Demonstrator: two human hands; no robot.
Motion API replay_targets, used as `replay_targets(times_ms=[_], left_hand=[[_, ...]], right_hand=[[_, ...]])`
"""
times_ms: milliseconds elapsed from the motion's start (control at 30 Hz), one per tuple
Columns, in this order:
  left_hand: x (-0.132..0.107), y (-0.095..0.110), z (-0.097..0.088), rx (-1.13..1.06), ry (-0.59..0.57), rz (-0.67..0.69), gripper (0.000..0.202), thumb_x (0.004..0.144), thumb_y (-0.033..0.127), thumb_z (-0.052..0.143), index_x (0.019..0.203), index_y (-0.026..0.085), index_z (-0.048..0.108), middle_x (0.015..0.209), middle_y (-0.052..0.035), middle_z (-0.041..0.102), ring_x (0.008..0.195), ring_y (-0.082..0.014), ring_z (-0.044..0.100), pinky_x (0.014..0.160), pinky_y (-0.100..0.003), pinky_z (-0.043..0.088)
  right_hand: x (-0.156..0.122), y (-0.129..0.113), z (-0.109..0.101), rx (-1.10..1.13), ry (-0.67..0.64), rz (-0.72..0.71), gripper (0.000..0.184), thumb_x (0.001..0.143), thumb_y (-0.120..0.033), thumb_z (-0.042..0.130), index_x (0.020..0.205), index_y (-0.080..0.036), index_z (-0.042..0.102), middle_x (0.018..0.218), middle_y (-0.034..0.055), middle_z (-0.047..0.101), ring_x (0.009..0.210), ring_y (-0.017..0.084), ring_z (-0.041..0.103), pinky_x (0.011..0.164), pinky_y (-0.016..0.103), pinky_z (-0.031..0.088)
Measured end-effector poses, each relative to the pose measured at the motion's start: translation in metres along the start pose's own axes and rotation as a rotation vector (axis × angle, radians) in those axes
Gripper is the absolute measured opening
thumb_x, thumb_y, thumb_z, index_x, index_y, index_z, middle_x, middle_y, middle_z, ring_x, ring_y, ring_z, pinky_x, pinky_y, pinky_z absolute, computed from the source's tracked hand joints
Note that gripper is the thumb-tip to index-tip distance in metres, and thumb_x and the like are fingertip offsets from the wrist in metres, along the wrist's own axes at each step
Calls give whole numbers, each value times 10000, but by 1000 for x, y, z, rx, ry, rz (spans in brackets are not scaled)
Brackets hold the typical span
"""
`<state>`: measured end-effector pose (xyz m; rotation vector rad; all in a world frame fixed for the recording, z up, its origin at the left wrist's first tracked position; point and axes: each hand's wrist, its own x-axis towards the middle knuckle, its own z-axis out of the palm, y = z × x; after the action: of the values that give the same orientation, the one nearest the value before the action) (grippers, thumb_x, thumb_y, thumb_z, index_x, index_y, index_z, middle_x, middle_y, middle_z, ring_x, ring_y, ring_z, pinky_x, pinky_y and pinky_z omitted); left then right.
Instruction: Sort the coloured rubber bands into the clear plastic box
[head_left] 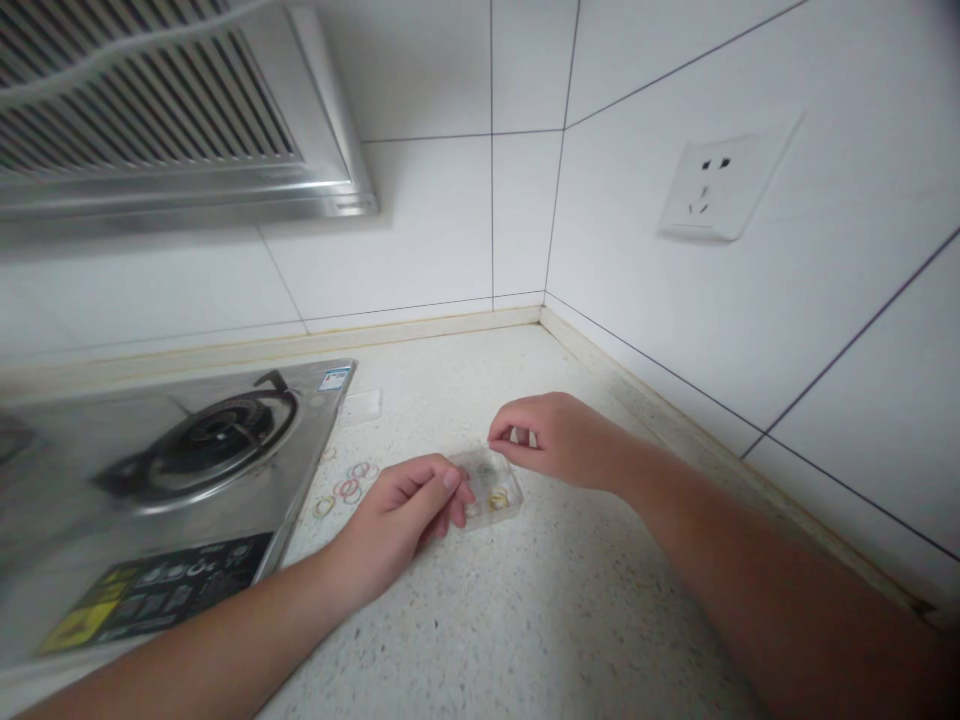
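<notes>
A small clear plastic box [511, 506] with compartments lies on the speckled countertop. Yellow loops [499, 498] that look like small rubber bands sit in its near right compartment; the other contents are hard to make out. My left hand [416, 500] is closed on the box's left side, its fingers covering that part. Over the box's far right corner, my right hand [555, 437] has thumb and forefinger pinched together; whatever they hold is too small to tell. Left of my left hand lie several loose thin loops [347, 489], reddish, yellow and pale.
A clear flat plastic lid or tray [361, 406] lies beside the gas stove [311, 470], whose burner [225, 432] is at left. The range hood [330, 120] hangs above. Tiled walls meet at the back corner, with a power socket [709, 190] on the right wall.
</notes>
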<state>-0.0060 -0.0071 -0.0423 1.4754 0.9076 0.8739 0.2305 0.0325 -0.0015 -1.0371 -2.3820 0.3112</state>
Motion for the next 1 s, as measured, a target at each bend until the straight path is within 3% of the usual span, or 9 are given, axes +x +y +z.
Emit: replay_targets(times_ms=[367, 567, 800, 1000], left_hand=[[2, 4, 0, -51, 80, 29, 454, 883, 580, 633, 763, 142, 638, 595, 1, 568, 519, -95, 435, 497, -227, 311], [3, 4, 1, -49, 83, 23, 421, 882, 545, 635, 758, 143, 639, 593, 4, 571, 517, -92, 441, 497, -220, 319], [1, 5, 1, 8, 77, 59, 380, 918, 496, 599, 780, 147, 663, 609, 5, 577, 523, -93, 451, 493, -221, 328], [6, 9, -19, 128, 220, 202, 360, 960, 469, 559, 827, 154, 674, 679, -15, 618, 574, -109, 504, 516, -229, 361]], right_hand=[[-1, 1, 0, -48, -125, 113, 169, 913, -311, 625, 895, -209, 758, 749, 27, 724, 630, 135, 592, 598, 270, 337], [0, 1, 3, -147, -218, 94, 186, 914, -300, 609, 914, -221, 777, 781, 25, 747, 679, 144, 616, 628, 273, 336], [2, 5, 3, -187, -177, 86, 241, 956, -325, 563, 970, -229, 784, 852, 36, 770, 735, 154, 647, 672, 274, 360], [1, 13, 5, -126, -131, 73, 236, 945, -321, 576, 986, -210, 780, 828, 34, 762, 697, 139, 637, 650, 261, 368]])
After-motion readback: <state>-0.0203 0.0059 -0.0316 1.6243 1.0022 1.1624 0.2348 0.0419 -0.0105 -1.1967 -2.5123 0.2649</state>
